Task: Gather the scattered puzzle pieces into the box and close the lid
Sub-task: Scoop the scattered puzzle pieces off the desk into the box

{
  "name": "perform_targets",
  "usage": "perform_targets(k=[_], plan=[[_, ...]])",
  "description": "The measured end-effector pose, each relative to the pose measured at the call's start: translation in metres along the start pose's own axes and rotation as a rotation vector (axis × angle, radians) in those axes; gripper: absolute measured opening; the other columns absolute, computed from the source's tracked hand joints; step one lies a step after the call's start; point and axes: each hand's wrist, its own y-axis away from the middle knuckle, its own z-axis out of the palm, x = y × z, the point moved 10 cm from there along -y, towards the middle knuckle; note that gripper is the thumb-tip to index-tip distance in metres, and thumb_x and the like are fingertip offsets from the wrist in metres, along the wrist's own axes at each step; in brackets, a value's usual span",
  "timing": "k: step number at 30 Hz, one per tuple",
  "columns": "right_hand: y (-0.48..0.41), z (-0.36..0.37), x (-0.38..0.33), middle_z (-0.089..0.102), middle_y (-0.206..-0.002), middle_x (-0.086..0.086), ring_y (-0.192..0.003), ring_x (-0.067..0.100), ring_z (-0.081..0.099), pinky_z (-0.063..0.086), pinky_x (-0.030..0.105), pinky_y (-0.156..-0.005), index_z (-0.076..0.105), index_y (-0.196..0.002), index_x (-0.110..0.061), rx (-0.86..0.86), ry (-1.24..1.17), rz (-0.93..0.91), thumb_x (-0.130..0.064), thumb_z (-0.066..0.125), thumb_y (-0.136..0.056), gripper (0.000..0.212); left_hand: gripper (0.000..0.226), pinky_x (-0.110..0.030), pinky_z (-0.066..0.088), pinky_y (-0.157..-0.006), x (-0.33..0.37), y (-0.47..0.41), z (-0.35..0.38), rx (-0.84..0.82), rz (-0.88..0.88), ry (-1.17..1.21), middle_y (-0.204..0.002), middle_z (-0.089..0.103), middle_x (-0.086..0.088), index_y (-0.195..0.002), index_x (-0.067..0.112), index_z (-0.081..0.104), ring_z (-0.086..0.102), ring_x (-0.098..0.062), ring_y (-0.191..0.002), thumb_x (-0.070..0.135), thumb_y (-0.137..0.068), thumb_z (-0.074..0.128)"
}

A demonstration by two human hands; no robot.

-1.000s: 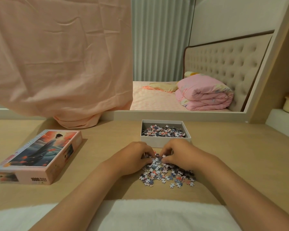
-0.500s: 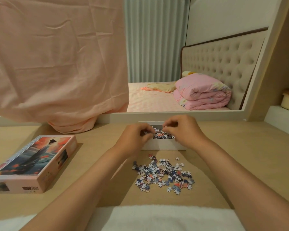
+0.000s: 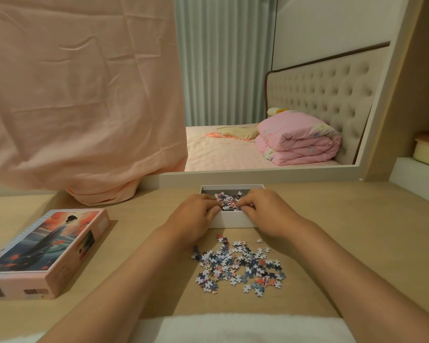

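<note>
Head view. The open white box (image 3: 233, 220) stands on the pale wooden surface (image 3: 344, 231), near its far edge, and already contains a layer of puzzle pieces (image 3: 227, 197). The left hand (image 3: 196, 214) and the right hand (image 3: 265, 211) meet over the near wall of the box, knuckles up, with the fingers curled down into the pieces inside. Whether either grip is clamped on any pieces cannot be told, since the fingertips are hidden among them. A loose heap of scattered pieces (image 3: 238, 264) lies on the surface just in front of the box, between the two forearms and apart from the hands. The lid (image 3: 47, 251), printed with a figure in a robe against red and grey, lies picture side up well to the left of the box. A peach cloth (image 3: 79, 95) hangs behind the lid and touches the surface at its lower end. A white fleecy fabric (image 3: 245, 328) runs along the near edge. Beyond the surface appear a bed (image 3: 221, 154), a folded pink quilt (image 3: 300, 137), a tufted headboard (image 3: 320, 92) and a pale curtain (image 3: 223, 58).
</note>
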Motion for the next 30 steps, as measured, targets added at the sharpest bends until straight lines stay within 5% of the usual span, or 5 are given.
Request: perform_targets(k=[7,12,22,27,30], plan=[[0.017,-0.01,-0.021,0.062,-0.11,-0.007,-0.106,0.012,0.052,0.045,0.033,-0.094,0.072,-0.114,-0.027,0.052,0.111,-0.101,-0.022,0.056,-0.096,0.025,0.042,-0.027,0.021,-0.114,0.006,0.03,-0.008,-0.019,0.037,-0.038,-0.154,0.034,0.005,-0.142,0.025,0.049,0.027,-0.014,-0.142,0.031,-0.1,0.048],[0.029,0.016,-0.059,0.061,-0.104,-0.011,-0.088,0.005,0.054,0.048,0.029,-0.084,0.075,-0.107,-0.028,-0.137,0.01,-0.206,-0.025,0.057,-0.095,0.021,0.021,-0.027,0.043,-0.09,0.015,0.056,-0.039,0.164,0.101,-0.039,-0.113,0.05,0.013,-0.11,0.032,0.063,0.045,-0.008,-0.109,0.033,-0.09,0.058],[0.042,0.045,-0.049,0.063,-0.127,-0.013,-0.113,0.009,0.058,0.047,0.034,-0.101,0.064,-0.128,-0.03,-0.423,0.097,-0.144,-0.031,0.062,-0.094,0.034,0.083,-0.038,0.044,-0.096,0.003,0.082,0.013,-0.378,-0.05,-0.077,-0.118,0.037,0.012,-0.132,0.035,0.049,0.04,-0.009,-0.112,0.087,-0.066,0.048],[0.05,0.053,-0.029,0.034,-0.146,-0.017,-0.136,0.008,0.034,0.035,0.038,-0.112,0.038,-0.148,-0.037,-0.553,0.167,-0.044,-0.069,0.072,-0.07,0.091,0.071,-0.034,0.041,-0.099,0.013,0.082,0.016,-0.406,-0.011,-0.03,-0.122,0.036,0.011,-0.136,0.033,0.05,0.037,-0.007,-0.114,0.072,-0.077,0.059],[0.049,0.056,-0.031,0.036,-0.14,-0.012,-0.133,0.011,0.034,0.036,0.037,-0.109,0.04,-0.148,-0.037,-0.538,0.17,-0.04,-0.066,0.069,-0.077,0.082,0.058,-0.032,0.042,-0.097,0.017,0.076,0.015,-0.319,0.008,0.006,-0.115,0.044,0.009,-0.134,0.031,0.057,0.045,-0.008,-0.107,0.06,-0.085,0.061]])
